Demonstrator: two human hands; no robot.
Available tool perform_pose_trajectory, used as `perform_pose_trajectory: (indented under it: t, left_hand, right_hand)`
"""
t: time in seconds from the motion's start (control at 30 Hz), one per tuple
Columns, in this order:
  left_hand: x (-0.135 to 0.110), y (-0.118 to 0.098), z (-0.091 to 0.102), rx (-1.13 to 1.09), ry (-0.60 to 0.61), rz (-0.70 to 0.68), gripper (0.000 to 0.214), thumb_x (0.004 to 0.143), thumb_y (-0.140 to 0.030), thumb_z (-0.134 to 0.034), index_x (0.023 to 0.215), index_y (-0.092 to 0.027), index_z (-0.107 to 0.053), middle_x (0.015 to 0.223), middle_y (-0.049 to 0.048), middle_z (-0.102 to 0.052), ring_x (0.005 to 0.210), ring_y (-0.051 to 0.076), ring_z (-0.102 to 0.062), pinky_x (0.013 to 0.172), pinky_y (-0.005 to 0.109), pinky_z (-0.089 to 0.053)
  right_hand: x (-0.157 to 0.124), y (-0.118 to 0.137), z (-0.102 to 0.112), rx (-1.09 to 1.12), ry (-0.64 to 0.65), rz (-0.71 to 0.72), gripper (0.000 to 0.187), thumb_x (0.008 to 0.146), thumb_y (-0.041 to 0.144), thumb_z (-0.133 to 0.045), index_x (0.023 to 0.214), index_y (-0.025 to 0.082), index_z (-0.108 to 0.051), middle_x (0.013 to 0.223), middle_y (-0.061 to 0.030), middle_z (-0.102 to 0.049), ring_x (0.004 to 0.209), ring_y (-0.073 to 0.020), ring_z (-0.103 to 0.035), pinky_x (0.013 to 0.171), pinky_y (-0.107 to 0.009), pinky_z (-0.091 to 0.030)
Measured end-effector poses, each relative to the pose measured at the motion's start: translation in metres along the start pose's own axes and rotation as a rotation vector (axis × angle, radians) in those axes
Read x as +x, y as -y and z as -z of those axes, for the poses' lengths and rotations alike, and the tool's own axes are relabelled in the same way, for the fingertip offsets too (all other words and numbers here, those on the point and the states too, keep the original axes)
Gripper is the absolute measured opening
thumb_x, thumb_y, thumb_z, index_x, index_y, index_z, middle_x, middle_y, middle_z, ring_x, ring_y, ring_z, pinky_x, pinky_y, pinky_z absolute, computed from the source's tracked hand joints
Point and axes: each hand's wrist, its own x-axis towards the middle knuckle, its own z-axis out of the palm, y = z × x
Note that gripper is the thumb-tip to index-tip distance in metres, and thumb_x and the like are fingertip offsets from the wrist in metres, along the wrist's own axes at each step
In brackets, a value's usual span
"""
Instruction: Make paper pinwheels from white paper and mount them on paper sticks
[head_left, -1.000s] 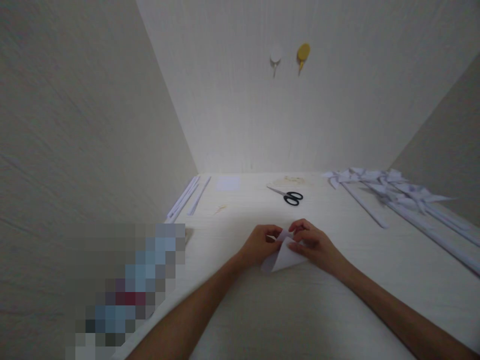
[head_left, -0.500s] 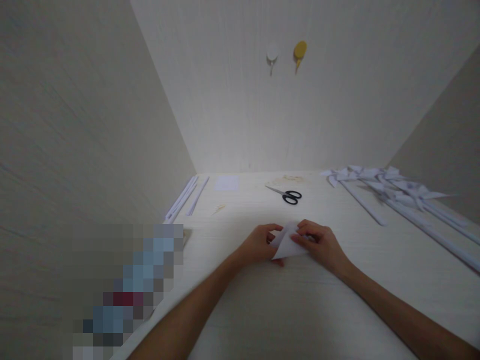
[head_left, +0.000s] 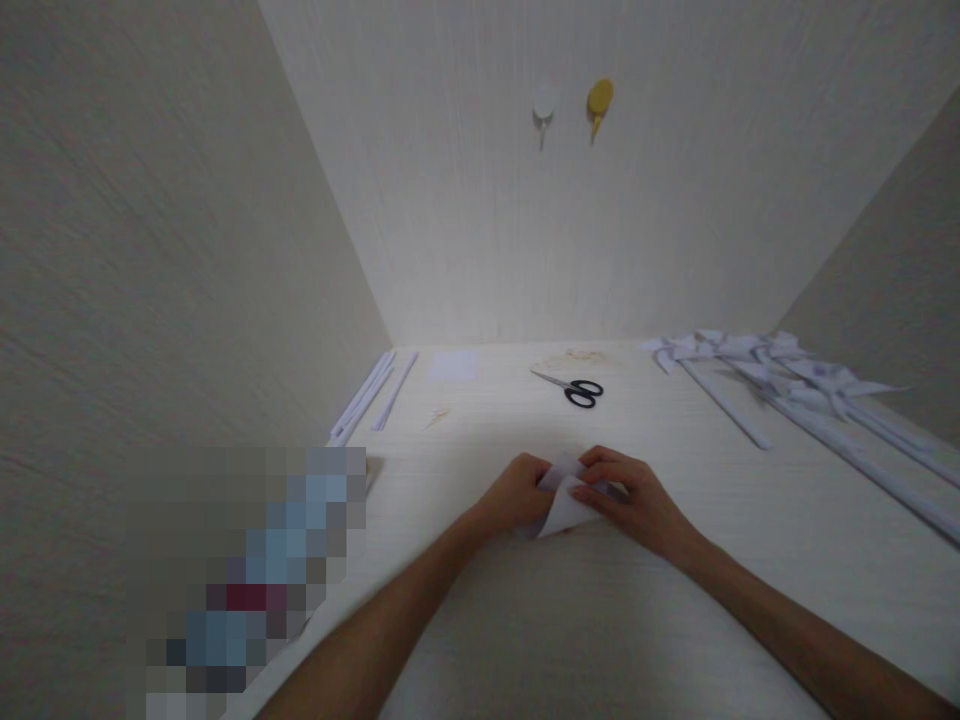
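A white sheet of paper [head_left: 568,508], partly folded over with a pointed corner towards me, is held between my hands above the table. My left hand [head_left: 516,495] grips its left side, with some fingers hidden behind the paper. On the other side, my right hand [head_left: 626,492] pinches the folded part between thumb and fingers. Beyond the hands lies a pair of scissors [head_left: 574,387] with black handles, its blades pointing left.
Paper pinwheels [head_left: 810,385] on rolled paper sticks lie at the right. At the back left are several paper sticks [head_left: 365,395], a square paper sheet [head_left: 454,366] and thin toothpick-like slivers [head_left: 438,416]. Two hooks, white [head_left: 544,105] and yellow [head_left: 600,100], hang on the back wall.
The paper has shifted slightly left and towards me. My right hand has moved a little left, and the left fingers have gone further behind the paper. The scissors have not moved.
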Motion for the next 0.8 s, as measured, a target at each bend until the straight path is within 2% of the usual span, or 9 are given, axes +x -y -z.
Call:
perform_pose_trajectory:
  t: [0.13, 0.27, 0.47, 0.7, 0.8]
  left_hand:
    - [0.0001, 0.0013, -0.0013, -0.021, 0.000, -0.028, 0.018, 0.063, -0.029, -0.050, 0.056, -0.012, -0.054, 0.050, -0.0022, -0.047, 0.046, 0.009, -0.039, 0.041, 0.019, -0.028]
    - [-0.0003, 0.0037, -0.0027, -0.034, -0.001, -0.035, 0.017, 0.061, -0.027, -0.052, 0.052, -0.013, -0.051, 0.048, -0.0033, -0.041, 0.045, 0.007, -0.034, 0.041, 0.019, -0.026]
    - [-0.0015, 0.0021, -0.0035, -0.035, 0.012, -0.015, 0.015, 0.061, -0.027, -0.052, 0.055, -0.013, -0.053, 0.050, -0.0031, -0.041, 0.046, 0.008, -0.035, 0.042, 0.019, -0.028]
    - [-0.0021, 0.0022, 0.0009, 0.002, 0.127, -0.028, 0.012, 0.060, -0.022, -0.051, 0.056, -0.012, -0.053, 0.054, -0.0022, -0.046, 0.050, 0.008, -0.039, 0.043, 0.019, -0.030]
    - [-0.0020, 0.0017, 0.0012, 0.009, 0.155, -0.001, 0.011, 0.058, -0.022, -0.053, 0.057, -0.011, -0.053, 0.054, -0.0026, -0.046, 0.049, 0.008, -0.039, 0.044, 0.020, -0.031]
  right_hand:
    - [0.0004, -0.0040, -0.0017, 0.107, 0.009, -0.098, 0.015, 0.071, 0.029, -0.057, 0.061, 0.018, -0.055, 0.075, -0.0026, -0.055, 0.065, -0.0125, -0.053, 0.056, -0.024, -0.043]
    - [0.0015, -0.0056, -0.0019, 0.218, 0.055, -0.211, 0.016, 0.068, 0.028, -0.059, 0.059, 0.017, -0.053, 0.072, -0.0022, -0.053, 0.061, -0.0118, -0.049, 0.051, -0.023, -0.039]
    - [0.0036, -0.0054, 0.0030, 0.187, 0.131, -0.340, 0.022, 0.066, 0.034, -0.060, 0.057, 0.016, -0.051, 0.057, 0.0022, -0.046, 0.050, -0.0089, -0.039, 0.045, -0.023, -0.031]
    - [0.0029, -0.0034, 0.0032, 0.267, 0.183, -0.370, 0.028, 0.065, 0.035, -0.061, 0.051, 0.016, -0.046, 0.050, 0.0046, -0.040, 0.047, -0.0068, -0.035, 0.043, -0.021, -0.027]
    - [0.0024, -0.0028, 0.0030, 0.287, 0.181, -0.337, 0.028, 0.065, 0.034, -0.061, 0.051, 0.016, -0.046, 0.050, 0.0041, -0.041, 0.046, -0.0068, -0.036, 0.042, -0.021, -0.028]
